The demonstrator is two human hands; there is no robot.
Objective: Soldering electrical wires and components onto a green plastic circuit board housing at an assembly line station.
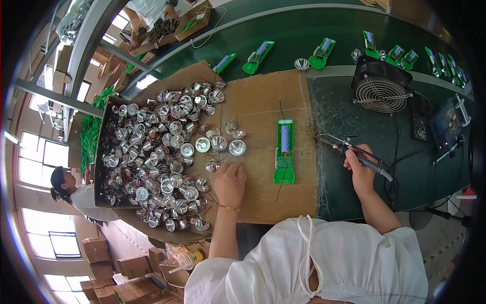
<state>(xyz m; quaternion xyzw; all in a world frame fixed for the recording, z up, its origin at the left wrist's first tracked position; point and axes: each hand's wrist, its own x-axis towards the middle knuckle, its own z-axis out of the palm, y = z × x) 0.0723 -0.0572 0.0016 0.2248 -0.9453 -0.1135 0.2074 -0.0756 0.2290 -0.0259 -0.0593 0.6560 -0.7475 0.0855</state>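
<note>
The left hand rests on the cardboard, fingers curled down at a small reflector beside the pile of reflectors; whether they grip it I cannot tell. The right hand is closed around a soldering iron over the green surface. Between them lies a green board. Beyond stands a fan.

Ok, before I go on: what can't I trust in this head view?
- Left hand: fingertips face away; whether they pinch a silver reflector is hidden.
- Soldering iron in the right hand: tip too small to judge.
- Green circuit board: solder pads too small to read.
- Green parts on the conveyor belt: bent and shrunk by the fisheye rim.
</note>
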